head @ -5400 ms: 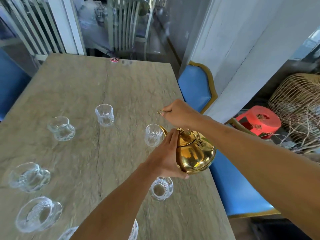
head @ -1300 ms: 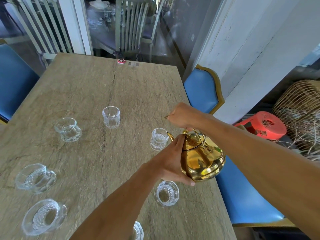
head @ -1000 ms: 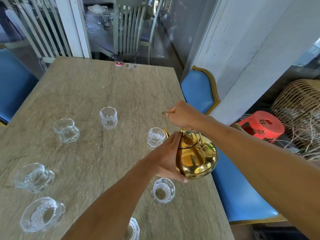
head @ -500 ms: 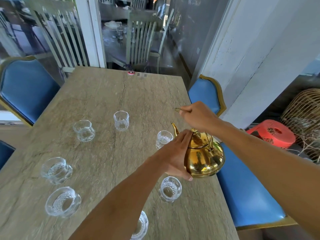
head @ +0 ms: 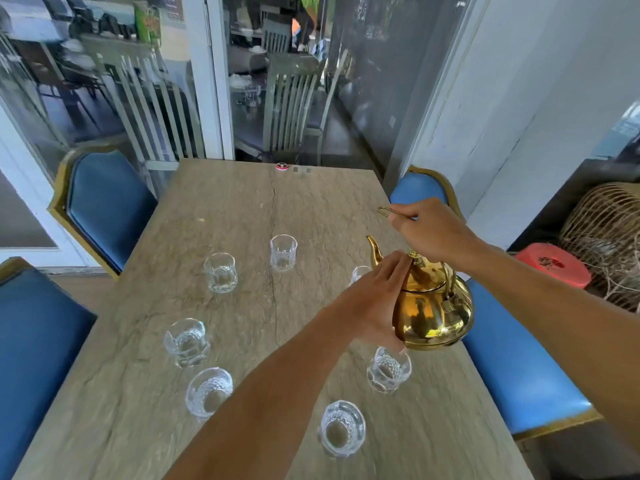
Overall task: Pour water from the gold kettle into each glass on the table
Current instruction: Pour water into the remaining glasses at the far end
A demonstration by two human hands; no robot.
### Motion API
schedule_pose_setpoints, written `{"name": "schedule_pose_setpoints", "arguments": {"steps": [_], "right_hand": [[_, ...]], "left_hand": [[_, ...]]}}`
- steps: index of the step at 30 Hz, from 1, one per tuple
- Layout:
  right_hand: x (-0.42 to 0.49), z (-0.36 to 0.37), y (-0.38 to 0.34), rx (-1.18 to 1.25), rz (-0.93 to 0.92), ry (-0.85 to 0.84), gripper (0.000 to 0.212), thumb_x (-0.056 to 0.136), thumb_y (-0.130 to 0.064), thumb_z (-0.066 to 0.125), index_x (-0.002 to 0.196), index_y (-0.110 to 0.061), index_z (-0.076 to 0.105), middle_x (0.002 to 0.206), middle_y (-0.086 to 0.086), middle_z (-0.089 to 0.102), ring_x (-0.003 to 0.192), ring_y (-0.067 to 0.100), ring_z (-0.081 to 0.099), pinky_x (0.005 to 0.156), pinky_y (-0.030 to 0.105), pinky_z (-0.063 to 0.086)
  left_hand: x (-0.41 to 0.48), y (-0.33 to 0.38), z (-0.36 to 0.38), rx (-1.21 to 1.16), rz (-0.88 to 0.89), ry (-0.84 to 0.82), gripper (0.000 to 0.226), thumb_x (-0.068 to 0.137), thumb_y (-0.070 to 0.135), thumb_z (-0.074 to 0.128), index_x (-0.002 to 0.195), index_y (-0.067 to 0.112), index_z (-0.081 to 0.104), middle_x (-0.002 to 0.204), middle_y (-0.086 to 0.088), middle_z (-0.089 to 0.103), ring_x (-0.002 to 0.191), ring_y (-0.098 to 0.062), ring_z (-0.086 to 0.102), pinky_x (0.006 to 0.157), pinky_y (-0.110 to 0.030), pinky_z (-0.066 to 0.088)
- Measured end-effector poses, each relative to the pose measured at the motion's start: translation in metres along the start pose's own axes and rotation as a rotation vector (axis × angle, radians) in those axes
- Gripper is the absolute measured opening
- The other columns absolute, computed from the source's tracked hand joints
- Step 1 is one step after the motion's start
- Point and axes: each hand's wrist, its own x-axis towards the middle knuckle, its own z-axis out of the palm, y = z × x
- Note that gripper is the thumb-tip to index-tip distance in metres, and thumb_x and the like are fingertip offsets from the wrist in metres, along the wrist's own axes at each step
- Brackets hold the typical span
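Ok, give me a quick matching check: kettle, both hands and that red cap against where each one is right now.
1 gold kettle
2 left hand
3 right hand
4 red cap

A at the table's far edge
B grips the wire handle
C pressed flat against the kettle's lid
D held near the table's right edge

Pairs: 1-D, 2-C, 3-B, 4-A

text: none legible | green poster (head: 148,20), background: print blurred | red cap (head: 281,166), far edge of worktop (head: 242,209): marking too small to read | red stool (head: 552,263): dark motif, no letters made out
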Motion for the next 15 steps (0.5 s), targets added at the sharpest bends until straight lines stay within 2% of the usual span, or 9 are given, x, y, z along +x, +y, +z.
{"name": "schedule_pose_setpoints", "arguments": {"steps": [3, 6, 9, 10, 11, 12, 13, 15], "right_hand": [[-0.015, 0.008, -0.026, 0.018, 0.022, 0.043, 0.037, 0.104, -0.029, 0.047, 0.139, -0.021, 0.057, 0.074, 0.006, 0.069, 0.037, 0.001, 0.051, 0.052, 0.022, 0.043], [-0.029, 0.019, -0.052, 0.029, 0.060, 0.100, 0.038, 0.103, -0.030, 0.048, 0.139, -0.021, 0.057, 0.108, 0.011, 0.074, 0.066, 0.018, 0.067, 0.070, 0.032, 0.053], [-0.039, 0.034, -0.075, 0.053, 0.074, 0.151, 0.037, 0.103, -0.029, 0.049, 0.137, -0.021, 0.059, 0.136, 0.000, 0.062, 0.053, -0.004, 0.059, 0.063, 0.023, 0.046], [-0.041, 0.040, -0.083, 0.075, 0.080, 0.159, 0.037, 0.103, -0.028, 0.050, 0.137, -0.020, 0.059, 0.141, -0.003, 0.057, 0.062, -0.009, 0.060, 0.069, 0.020, 0.044], [-0.043, 0.045, -0.089, 0.092, 0.086, 0.164, 0.037, 0.103, -0.028, 0.050, 0.138, -0.020, 0.059, 0.145, -0.004, 0.054, 0.082, -0.007, 0.063, 0.076, 0.020, 0.043], [-0.044, 0.051, -0.095, 0.104, 0.095, 0.166, 0.038, 0.103, -0.028, 0.050, 0.138, -0.020, 0.058, 0.146, -0.004, 0.052, 0.098, 0.003, 0.064, 0.081, 0.021, 0.041], [-0.044, 0.056, -0.100, 0.112, 0.104, 0.170, 0.038, 0.103, -0.028, 0.050, 0.139, -0.019, 0.057, 0.147, -0.004, 0.051, 0.105, 0.012, 0.063, 0.081, 0.022, 0.040], [-0.042, 0.067, -0.107, 0.131, 0.114, 0.182, 0.038, 0.103, -0.027, 0.049, 0.139, -0.018, 0.057, 0.145, -0.002, 0.054, 0.108, 0.014, 0.062, 0.083, 0.023, 0.041]], "left_hand": [[-0.024, -0.011, -0.016, 0.024, 0.070, -0.001, 0.157, 0.049, 0.044, 0.101, 0.163, 0.009, -0.002, 0.167, -0.009, 0.009, 0.151, -0.028, 0.023, 0.118, -0.044, 0.038], [-0.047, -0.025, -0.030, 0.052, 0.130, -0.004, 0.157, 0.048, 0.046, 0.101, 0.162, 0.007, 0.001, 0.166, -0.011, 0.012, 0.150, -0.030, 0.025, 0.118, -0.045, 0.038], [-0.070, -0.039, -0.041, 0.065, 0.158, -0.014, 0.157, 0.048, 0.046, 0.100, 0.162, 0.007, 0.000, 0.166, -0.010, 0.012, 0.149, -0.030, 0.028, 0.116, -0.045, 0.041], [-0.078, -0.044, -0.045, 0.068, 0.165, -0.024, 0.156, 0.048, 0.045, 0.101, 0.162, 0.007, 0.000, 0.166, -0.010, 0.012, 0.149, -0.030, 0.028, 0.116, -0.043, 0.040], [-0.084, -0.050, -0.050, 0.071, 0.176, -0.035, 0.156, 0.048, 0.043, 0.101, 0.162, 0.006, 0.001, 0.166, -0.010, 0.012, 0.149, -0.029, 0.028, 0.116, -0.042, 0.039], [-0.090, -0.056, -0.053, 0.071, 0.186, -0.044, 0.156, 0.048, 0.043, 0.101, 0.162, 0.006, 0.001, 0.165, -0.010, 0.013, 0.148, -0.029, 0.029, 0.116, -0.041, 0.039], [-0.095, -0.061, -0.056, 0.070, 0.191, -0.052, 0.157, 0.047, 0.043, 0.102, 0.162, 0.007, 0.001, 0.165, -0.009, 0.013, 0.147, -0.029, 0.030, 0.116, -0.041, 0.039], [-0.102, -0.072, -0.061, 0.075, 0.188, -0.072, 0.159, 0.047, 0.043, 0.102, 0.163, 0.008, -0.001, 0.166, -0.008, 0.010, 0.146, -0.030, 0.033, 0.115, -0.040, 0.039]]}}
